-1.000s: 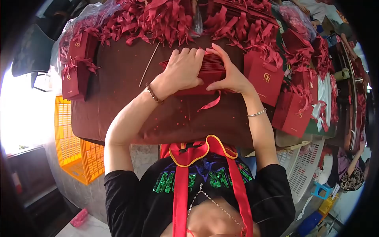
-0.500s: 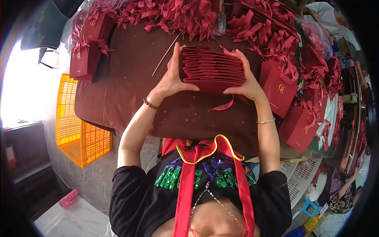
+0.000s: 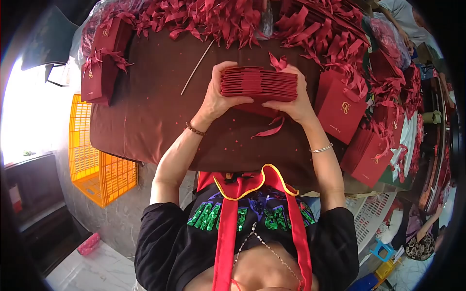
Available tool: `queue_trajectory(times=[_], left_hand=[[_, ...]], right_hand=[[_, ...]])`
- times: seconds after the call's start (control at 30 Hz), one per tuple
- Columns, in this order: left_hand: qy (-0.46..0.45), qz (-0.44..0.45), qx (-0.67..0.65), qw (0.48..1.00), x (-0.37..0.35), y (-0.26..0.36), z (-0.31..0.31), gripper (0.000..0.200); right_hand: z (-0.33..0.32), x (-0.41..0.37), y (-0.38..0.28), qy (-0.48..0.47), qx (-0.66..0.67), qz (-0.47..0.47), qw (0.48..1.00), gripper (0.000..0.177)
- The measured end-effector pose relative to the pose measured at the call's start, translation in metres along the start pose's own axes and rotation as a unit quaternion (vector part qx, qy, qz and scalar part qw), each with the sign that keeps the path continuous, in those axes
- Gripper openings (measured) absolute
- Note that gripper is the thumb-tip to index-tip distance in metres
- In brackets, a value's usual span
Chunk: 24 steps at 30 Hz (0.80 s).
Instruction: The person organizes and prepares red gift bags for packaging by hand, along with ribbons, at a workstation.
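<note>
We log dk red stack w/ fine stripes, brighter red ribbons, red-flecked dk brn cloth, dk red bag lettered in gold, orange lattice crate, grn-sequinned blk tee, yel-edged red apron, brn bracelet.

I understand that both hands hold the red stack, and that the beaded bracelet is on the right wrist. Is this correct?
One detail is wrong: the head view shows the beaded bracelet on the left wrist; the right wrist wears a silvery bangle. The left hand and right hand do hold the red stack.
</note>
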<state>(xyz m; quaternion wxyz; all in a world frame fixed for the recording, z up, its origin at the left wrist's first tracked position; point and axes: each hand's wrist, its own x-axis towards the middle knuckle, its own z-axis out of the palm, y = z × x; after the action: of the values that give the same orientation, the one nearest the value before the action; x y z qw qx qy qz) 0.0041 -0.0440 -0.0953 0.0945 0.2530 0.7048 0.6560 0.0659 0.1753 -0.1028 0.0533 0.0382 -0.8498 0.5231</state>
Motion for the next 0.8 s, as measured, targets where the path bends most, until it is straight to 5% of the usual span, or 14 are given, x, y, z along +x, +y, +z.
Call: queue_trajectory(times=[0.07, 0.17, 0.2, 0.27, 0.4, 0.47, 0.53, 0.67, 0.73, 0.77, 0.8], left_hand=[[0.057, 0.053, -0.088, 0.993, 0.004, 0.007, 0.005, 0.080], [0.051, 0.028, -0.039, 0.998, 0.011, -0.002, -0.002, 0.075], [0.058, -0.001, -0.054, 0.997, 0.012, -0.011, -0.001, 0.071], [0.049, 0.018, -0.005, 0.999, 0.013, -0.017, -0.004, 0.071], [0.044, 0.051, 0.005, 0.998, 0.012, -0.023, -0.004, 0.070], [0.045, 0.071, 0.013, 0.996, 0.011, -0.023, -0.007, 0.071], [0.015, -0.059, 0.100, 0.993, 0.014, -0.020, -0.008, 0.073], [0.008, -0.111, 0.126, 0.986, 0.020, -0.014, -0.006, 0.071], [-0.008, 0.023, 0.034, 0.999, 0.016, -0.011, -0.009, 0.066], [-0.005, 0.023, 0.036, 0.999, 0.014, -0.005, -0.009, 0.066], [0.011, 0.006, -0.110, 0.994, 0.013, 0.001, -0.008, 0.063]], right_hand=[[-0.001, 0.003, -0.028, 0.103, -0.174, -0.166, 0.965, 0.079], [0.002, 0.013, -0.017, 0.090, -0.137, -0.215, 0.963, 0.074], [0.006, 0.010, -0.011, 0.090, -0.135, -0.214, 0.963, 0.074], [0.011, 0.011, -0.003, 0.052, 0.038, -0.002, 0.998, 0.075], [0.011, 0.013, 0.000, 0.051, 0.020, -0.043, 0.998, 0.073], [0.014, 0.018, 0.000, 0.081, 0.046, -0.139, 0.986, 0.068], [0.014, 0.016, 0.002, 0.074, 0.040, -0.112, 0.990, 0.066], [0.010, 0.015, -0.005, 0.074, -0.021, -0.062, 0.995, 0.060], [0.008, 0.014, -0.002, 0.068, -0.019, -0.064, 0.995, 0.061], [0.009, 0.015, 0.000, 0.064, -0.015, -0.066, 0.996, 0.061], [0.010, 0.016, 0.001, 0.063, -0.014, -0.067, 0.996, 0.061]])
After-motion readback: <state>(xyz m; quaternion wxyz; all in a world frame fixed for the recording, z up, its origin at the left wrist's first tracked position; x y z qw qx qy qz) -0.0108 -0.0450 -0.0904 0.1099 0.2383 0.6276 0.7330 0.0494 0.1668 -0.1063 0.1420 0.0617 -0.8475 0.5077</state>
